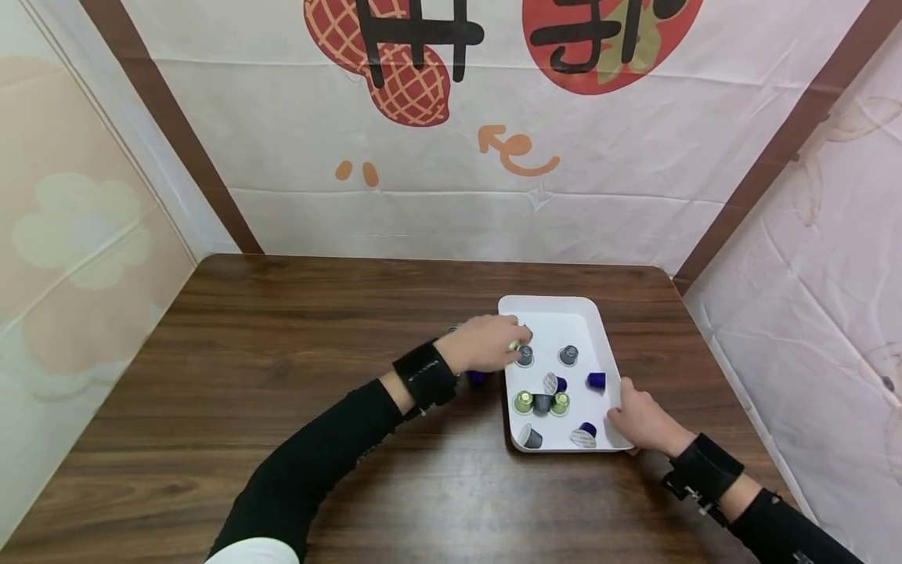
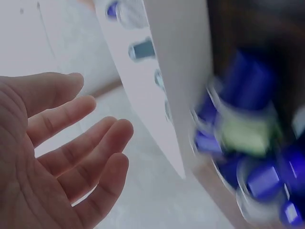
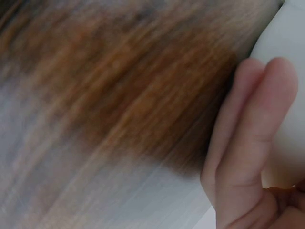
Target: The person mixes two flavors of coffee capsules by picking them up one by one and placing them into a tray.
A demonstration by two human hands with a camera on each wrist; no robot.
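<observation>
A white tray [image 1: 550, 313] lies on the table with several coffee capsules on it: grey ones such as the upright capsule [image 1: 568, 355], purple ones such as the capsule [image 1: 596, 381], and green ones such as the capsule [image 1: 524, 402]. Over the tray's left rim reaches my left hand [image 1: 486, 343]. In the left wrist view, the left hand [image 2: 71, 152] has loosely bent, parted fingers and an empty palm. A green capsule shows by its fingertips in the head view. My right hand [image 1: 644, 419] grips the tray's lower right corner, its fingers along the outer wall.
Left of the tray is a heap of purple and green capsules [image 2: 252, 133], blurred in the left wrist view and mostly hidden under the left forearm in the head view. The brown wooden table [image 1: 317, 313] meets a printed cloth wall [image 1: 458, 223] behind.
</observation>
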